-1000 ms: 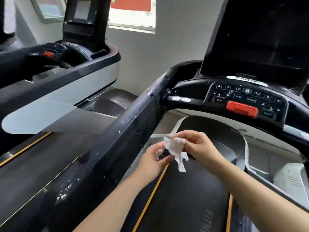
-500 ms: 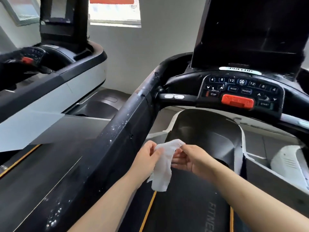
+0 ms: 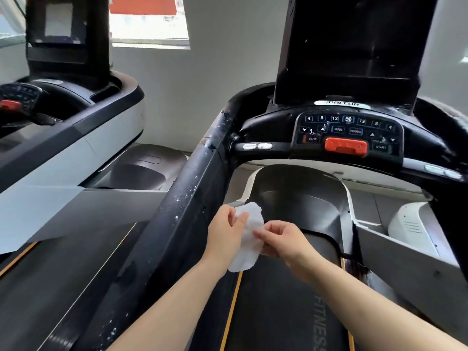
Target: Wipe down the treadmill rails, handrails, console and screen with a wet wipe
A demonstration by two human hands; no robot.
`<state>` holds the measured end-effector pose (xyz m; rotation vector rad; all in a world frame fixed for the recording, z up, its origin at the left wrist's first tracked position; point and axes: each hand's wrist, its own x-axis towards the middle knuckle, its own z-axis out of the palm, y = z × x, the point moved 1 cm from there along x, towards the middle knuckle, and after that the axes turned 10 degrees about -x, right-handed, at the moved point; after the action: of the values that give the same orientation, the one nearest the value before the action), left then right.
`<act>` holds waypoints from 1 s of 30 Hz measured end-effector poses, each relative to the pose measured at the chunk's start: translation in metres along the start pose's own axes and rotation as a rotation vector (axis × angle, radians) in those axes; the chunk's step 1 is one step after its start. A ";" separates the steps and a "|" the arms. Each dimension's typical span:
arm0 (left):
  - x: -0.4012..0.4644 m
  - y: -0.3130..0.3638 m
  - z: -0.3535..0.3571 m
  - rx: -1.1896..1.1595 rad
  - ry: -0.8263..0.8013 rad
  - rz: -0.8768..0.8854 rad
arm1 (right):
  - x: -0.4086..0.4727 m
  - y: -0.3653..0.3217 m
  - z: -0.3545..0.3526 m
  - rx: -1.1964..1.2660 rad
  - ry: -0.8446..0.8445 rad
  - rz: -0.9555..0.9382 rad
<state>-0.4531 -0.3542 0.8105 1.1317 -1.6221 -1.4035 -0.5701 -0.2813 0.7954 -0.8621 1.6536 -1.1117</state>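
A white wet wipe (image 3: 247,239) hangs spread out between both hands above the treadmill belt (image 3: 283,312). My left hand (image 3: 224,234) pinches its upper left edge, and my right hand (image 3: 283,240) pinches its right side. The black left handrail (image 3: 182,206), flecked with white specks, runs just left of my left hand. Ahead sit the console (image 3: 348,134) with buttons and a red stop clip, and the dark screen (image 3: 354,46) above it.
A second treadmill (image 3: 76,138) stands to the left, with its own console and screen. The right handrail (image 3: 443,158) curves off at the right edge. A grey wall (image 3: 215,84) and a window lie behind the machines.
The wipe has been unfolded from a small crumpled wad into a wider sheet. Both hands stayed over the belt while the view shifted slightly left and down.
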 end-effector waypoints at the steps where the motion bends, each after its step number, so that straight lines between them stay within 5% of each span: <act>1: 0.001 0.000 -0.003 -0.027 0.022 -0.011 | -0.001 -0.001 -0.002 0.029 0.029 -0.024; 9: 0.003 -0.011 -0.013 -0.283 0.224 -0.272 | -0.016 -0.014 -0.041 0.148 -0.011 -0.115; 15: -0.012 -0.015 0.011 -0.228 -0.172 -0.598 | -0.017 -0.015 -0.051 0.173 -0.040 -0.134; 18: -0.020 -0.017 0.024 -0.433 -0.330 -0.691 | -0.018 -0.014 -0.053 0.168 -0.065 -0.140; 26: -0.022 -0.009 0.020 -0.543 -0.067 -0.309 | -0.016 -0.008 -0.065 0.132 0.067 -0.104; 30: -0.023 -0.001 0.018 -0.419 -0.127 -0.194 | -0.010 -0.001 -0.066 0.041 0.143 -0.077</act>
<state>-0.4603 -0.3258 0.8076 0.9845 -1.2392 -1.8681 -0.6289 -0.2543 0.8099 -0.8419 1.7203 -1.2817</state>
